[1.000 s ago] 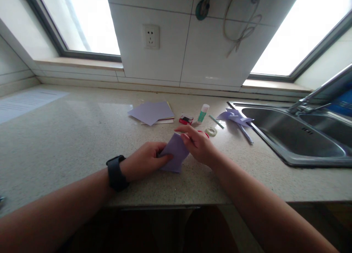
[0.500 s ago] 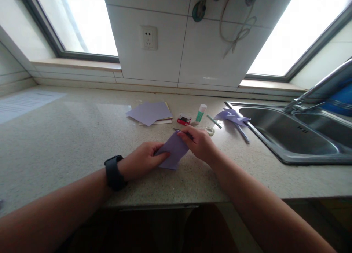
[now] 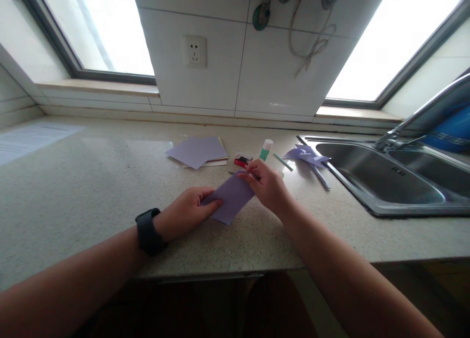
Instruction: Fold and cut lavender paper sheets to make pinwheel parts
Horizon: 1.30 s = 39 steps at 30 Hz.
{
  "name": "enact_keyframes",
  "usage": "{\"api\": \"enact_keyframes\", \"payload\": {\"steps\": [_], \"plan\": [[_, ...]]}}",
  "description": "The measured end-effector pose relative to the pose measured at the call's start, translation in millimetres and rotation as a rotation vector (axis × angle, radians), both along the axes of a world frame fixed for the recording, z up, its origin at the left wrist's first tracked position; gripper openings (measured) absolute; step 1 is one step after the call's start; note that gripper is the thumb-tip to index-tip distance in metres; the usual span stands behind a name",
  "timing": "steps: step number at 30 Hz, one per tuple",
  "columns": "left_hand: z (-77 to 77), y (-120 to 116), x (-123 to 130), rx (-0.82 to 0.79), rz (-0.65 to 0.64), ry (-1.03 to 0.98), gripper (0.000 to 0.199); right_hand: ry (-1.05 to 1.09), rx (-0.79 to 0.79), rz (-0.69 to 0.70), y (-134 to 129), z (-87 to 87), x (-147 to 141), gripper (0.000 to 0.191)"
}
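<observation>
A folded piece of purple paper (image 3: pixel 233 197) is held up over the counter near its front edge. My left hand (image 3: pixel 193 206) pinches its left side, thumb on top. The fingers of my right hand (image 3: pixel 265 182) are closed at the paper's upper right corner, around a thin dark tool whose tip shows just left of them; most of it is hidden by the fingers. Just behind my right hand are a glue stick (image 3: pixel 266 149) with a white cap and a small red and black box (image 3: pixel 243 159).
Purple sheets (image 3: pixel 196 151) lie stacked behind the hands. A green strip (image 3: pixel 283 162) and a purple paper pinwheel (image 3: pixel 308 155) on a stick lie to the right, beside the steel sink (image 3: pixel 378 174). A printed page (image 3: pixel 35 137) is at the far left.
The purple paper has opened out somewhat and lies flatter between my hands. My right hand has moved up slightly and now covers part of the tape roll. The view has shifted a little.
</observation>
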<state>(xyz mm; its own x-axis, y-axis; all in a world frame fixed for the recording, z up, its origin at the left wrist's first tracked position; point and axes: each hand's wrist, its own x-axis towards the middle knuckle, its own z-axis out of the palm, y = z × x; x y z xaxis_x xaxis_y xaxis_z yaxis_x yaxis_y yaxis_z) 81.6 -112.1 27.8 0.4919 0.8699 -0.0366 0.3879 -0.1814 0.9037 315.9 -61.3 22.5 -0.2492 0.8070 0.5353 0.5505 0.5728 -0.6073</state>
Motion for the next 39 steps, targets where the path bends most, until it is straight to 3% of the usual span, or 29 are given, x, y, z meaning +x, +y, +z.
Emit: {"api": "enact_keyframes", "payload": {"steps": [6, 14, 24, 31, 39], "plan": [[-0.3, 0, 0, 0.002, -0.026, -0.010, 0.029, 0.056, -0.002, -0.080, 7, -4.5, 3, 0.022], [-1.5, 0, 0, -0.009, -0.011, -0.041, 0.028, 0.180, -0.119, 0.068, 13, -6.6, 3, 0.024], [-2.4, -1, 1, 0.011, -0.010, -0.037, 0.029, 0.266, -0.217, 0.044, 13, -4.3, 0, 0.030], [-3.5, 0, 0, 0.046, 0.019, 0.024, 0.029, 0.374, -0.287, 0.142, 14, 1.2, -1, 0.026], [-3.1, 0, 1, 0.094, 0.004, 0.054, 0.029, 0.341, -0.233, 0.033, 13, 0.5, -3, 0.022]]}}
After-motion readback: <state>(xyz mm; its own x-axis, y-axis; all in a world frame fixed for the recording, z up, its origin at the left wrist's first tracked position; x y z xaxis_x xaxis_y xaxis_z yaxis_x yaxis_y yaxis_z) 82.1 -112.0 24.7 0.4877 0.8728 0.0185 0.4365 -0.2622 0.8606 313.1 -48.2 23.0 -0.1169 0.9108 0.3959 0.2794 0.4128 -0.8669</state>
